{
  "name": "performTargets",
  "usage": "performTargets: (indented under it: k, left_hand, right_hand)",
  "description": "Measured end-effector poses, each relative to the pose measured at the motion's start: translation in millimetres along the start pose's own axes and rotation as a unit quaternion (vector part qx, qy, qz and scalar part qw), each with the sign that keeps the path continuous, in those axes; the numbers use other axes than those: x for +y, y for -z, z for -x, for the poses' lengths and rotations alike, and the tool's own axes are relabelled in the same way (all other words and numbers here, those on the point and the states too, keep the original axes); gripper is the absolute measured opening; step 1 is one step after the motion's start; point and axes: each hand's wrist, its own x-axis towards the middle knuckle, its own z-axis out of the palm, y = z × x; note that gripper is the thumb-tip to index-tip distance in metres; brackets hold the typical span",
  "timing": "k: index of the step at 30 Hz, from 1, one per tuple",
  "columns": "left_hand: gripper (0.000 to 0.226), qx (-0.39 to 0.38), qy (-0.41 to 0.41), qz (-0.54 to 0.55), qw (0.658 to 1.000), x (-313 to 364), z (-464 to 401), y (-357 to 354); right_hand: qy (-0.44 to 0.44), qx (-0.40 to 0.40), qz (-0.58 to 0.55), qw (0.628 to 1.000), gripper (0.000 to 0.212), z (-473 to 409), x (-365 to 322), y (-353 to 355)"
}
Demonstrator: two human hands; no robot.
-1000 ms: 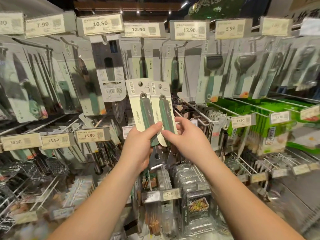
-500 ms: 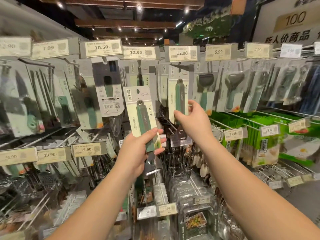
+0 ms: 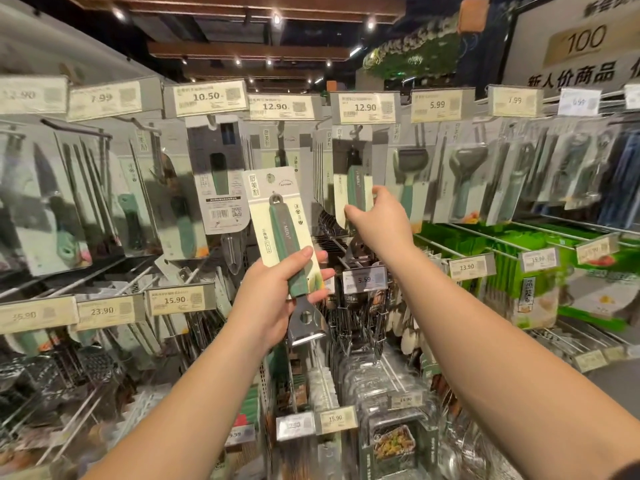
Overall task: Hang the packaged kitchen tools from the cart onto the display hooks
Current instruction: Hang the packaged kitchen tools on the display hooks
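Note:
My left hand (image 3: 277, 299) grips a packaged kitchen tool (image 3: 277, 220) by its green handle: a cream card on top, a bare metal head below my fingers. It stands upright in front of the rack. My right hand (image 3: 377, 220) is raised further back and holds a second, identical packaged tool (image 3: 353, 174) by the lower edge of its card. That card's top sits at the display hook (image 3: 355, 131) under the right 12.90 price tag (image 3: 365, 107). Whether the card's hole is on the hook is too blurred to tell.
Rows of hooks carry carded knives, peelers and tongs under price tags such as 10.50 (image 3: 206, 96) and 5.99 (image 3: 437, 105). Lower rows hold more tools and green boxed goods (image 3: 491, 244) to the right. Hook rods stick out toward me. The cart is out of view.
A second ago both tools were together in front of me. My right hand has carried one up and back to the hook under the 12.90 tag. My left hand stayed about where it was.

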Motion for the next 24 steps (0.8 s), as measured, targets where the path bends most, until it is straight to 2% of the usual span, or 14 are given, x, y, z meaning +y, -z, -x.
performTargets:
  k: [5, 10, 17, 24]
  left_hand:
    - [0.024, 0.001, -0.004, 0.003, 1.0, 3, 3, 3]
    - [0.026, 0.008, -0.013, 0.001, 1.0, 7, 7, 7]
    - [0.027, 0.018, -0.016, 0.005, 1.0, 9, 11, 14]
    - [0.027, 0.022, -0.018, 0.0, 1.0, 9, 11, 19]
  right_hand:
    - [-0.016, 0.001, 0.041, 0.999, 0.061, -21, -3, -14]
    - [-0.034, -0.016, 0.05, 0.998, 0.041, -35, -12, -23]
    - [-0.055, -0.032, 0.068, 0.996, 0.036, -45, -14, -31]
    - [-0.058, -0.033, 0.075, 0.995, 0.041, -48, -12, -38]
